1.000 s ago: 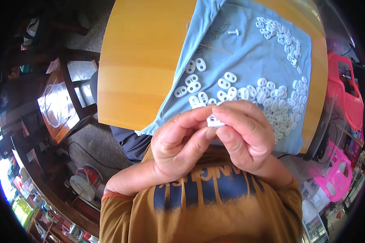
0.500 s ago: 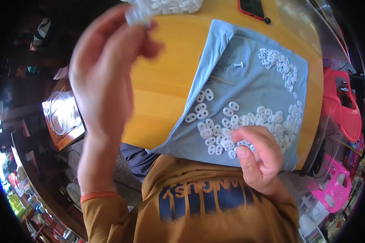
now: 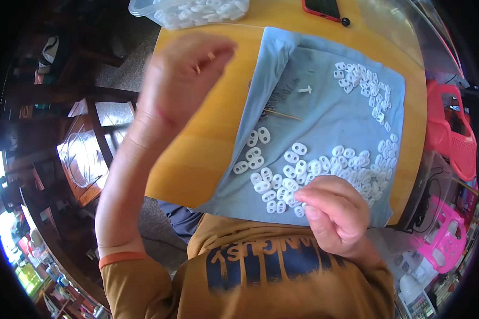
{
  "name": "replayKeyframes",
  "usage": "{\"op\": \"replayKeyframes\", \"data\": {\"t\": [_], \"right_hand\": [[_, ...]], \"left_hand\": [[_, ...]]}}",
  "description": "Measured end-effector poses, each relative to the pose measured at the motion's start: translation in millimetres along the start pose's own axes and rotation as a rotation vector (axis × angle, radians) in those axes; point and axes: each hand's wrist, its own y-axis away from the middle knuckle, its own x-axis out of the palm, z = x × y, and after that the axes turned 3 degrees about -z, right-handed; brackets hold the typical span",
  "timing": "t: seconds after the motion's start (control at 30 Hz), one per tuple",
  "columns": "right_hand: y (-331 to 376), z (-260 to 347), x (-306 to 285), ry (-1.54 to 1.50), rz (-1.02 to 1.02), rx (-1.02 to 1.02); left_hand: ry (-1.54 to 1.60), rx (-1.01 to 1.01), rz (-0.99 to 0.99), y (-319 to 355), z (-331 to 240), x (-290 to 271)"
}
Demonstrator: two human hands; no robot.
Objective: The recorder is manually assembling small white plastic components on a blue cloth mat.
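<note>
My left hand [image 3: 189, 72] is in the air over the bare left part of the table, blurred by motion. Its fingers are loosely bent with gaps between them, and nothing shows in them. My right hand [image 3: 338, 212] is at the near edge of the blue cloth [image 3: 335, 125], beside a spread of white oval plastic pieces with two holes each [image 3: 290, 184]. Thumb and index finger are pinched close together; what is between them, if anything, is too small to make out.
A translucent tub [image 3: 138, 8] of white pieces stands at the far left of the table. Smaller white pieces [image 3: 375, 87], a white T-shaped part [image 3: 304, 90], a thin stick [image 3: 282, 114] and dark springs [image 3: 279, 98] lie on the cloth. A red-cased phone [image 3: 322, 8] lies beyond.
My left hand has come down and right from beside the tub; the whitish pieces in its fingers no longer show. My right thumb and finger have drawn closer together.
</note>
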Motion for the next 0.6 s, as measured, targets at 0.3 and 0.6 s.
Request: {"op": "replayKeyframes", "data": {"t": [0.3, 0.6], "right_hand": [[3, -6, -2, 0.018, -0.01, -0.072], [9, -6, -58, 0.329, -0.134, 0.005]], "left_hand": [[0.049, -0.071, 0.199, 16, -6, 27], [-0.128, 0.096, 0.148, 19, -10, 34]]}}
